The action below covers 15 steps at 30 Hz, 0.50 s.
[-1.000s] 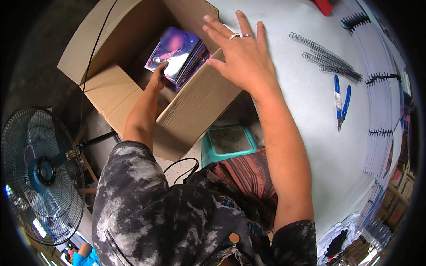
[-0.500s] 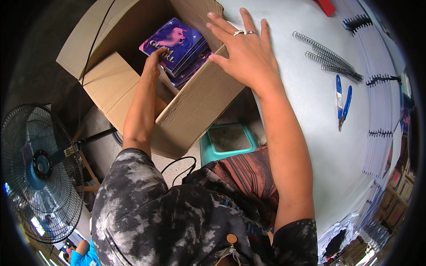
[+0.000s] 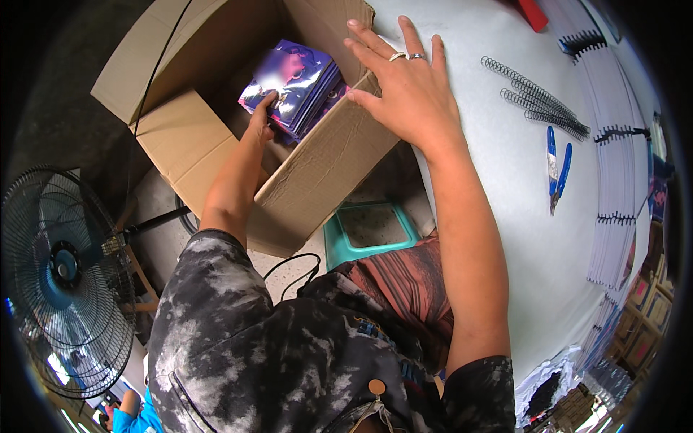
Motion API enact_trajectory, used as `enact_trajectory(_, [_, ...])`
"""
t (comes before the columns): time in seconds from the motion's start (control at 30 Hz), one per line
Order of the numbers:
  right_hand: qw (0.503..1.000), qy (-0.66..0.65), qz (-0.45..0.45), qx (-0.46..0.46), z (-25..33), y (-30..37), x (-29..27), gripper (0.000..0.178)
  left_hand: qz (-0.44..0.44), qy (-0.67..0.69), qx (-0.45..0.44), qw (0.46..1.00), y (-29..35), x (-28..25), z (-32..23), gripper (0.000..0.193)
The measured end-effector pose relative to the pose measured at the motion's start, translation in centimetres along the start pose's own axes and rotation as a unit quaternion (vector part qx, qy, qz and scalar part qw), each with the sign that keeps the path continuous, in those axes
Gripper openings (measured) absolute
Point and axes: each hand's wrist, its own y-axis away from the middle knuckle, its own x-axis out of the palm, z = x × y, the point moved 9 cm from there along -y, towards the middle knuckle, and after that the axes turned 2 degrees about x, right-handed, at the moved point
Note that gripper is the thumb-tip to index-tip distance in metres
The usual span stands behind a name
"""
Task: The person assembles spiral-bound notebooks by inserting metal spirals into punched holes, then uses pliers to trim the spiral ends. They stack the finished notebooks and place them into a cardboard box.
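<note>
A stack of purple booklets (image 3: 307,72) with a pink picture on the cover sits inside an open cardboard box (image 3: 325,166). My left hand (image 3: 261,119) reaches into the box and grips the near left side of the stack. Its thumb lies on the top cover; the other fingers are partly hidden below. More purple booklets show just under and to the right of the stack. At the box's right wall, my right hand (image 3: 415,90) rests with fingers spread over the table side. Its thumb touches the wall's top edge, and it holds nothing.
On the white table (image 3: 505,238) lie black spiral coils (image 3: 534,97) and blue-handled pliers (image 3: 557,166). Stacks of bound pages (image 3: 617,173) line the far right. A teal stool (image 3: 372,227) stands below the box. A fan (image 3: 68,281) is at left, a co-worker's blue sleeve (image 3: 141,415) lower left.
My left hand and the gripped booklets have shifted slightly toward me and to the right, and the stack has turned a little. My right hand keeps its place at the box wall.
</note>
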Motion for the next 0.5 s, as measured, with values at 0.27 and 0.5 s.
enact_trajectory(0.27, [1.000, -0.015, 0.002, -0.005, 0.3, -0.3, 0.1, 0.054, -0.077, -0.012, 0.141, 0.987, -3.2, -4.2, -3.3, 0.066])
enact_trajectory(0.5, [0.999, -0.031, 0.001, 0.006, -0.3, -0.2, 0.2, 0.053, -0.068, -0.004, 0.173, 0.983, -4.1, -5.1, -4.5, 0.049])
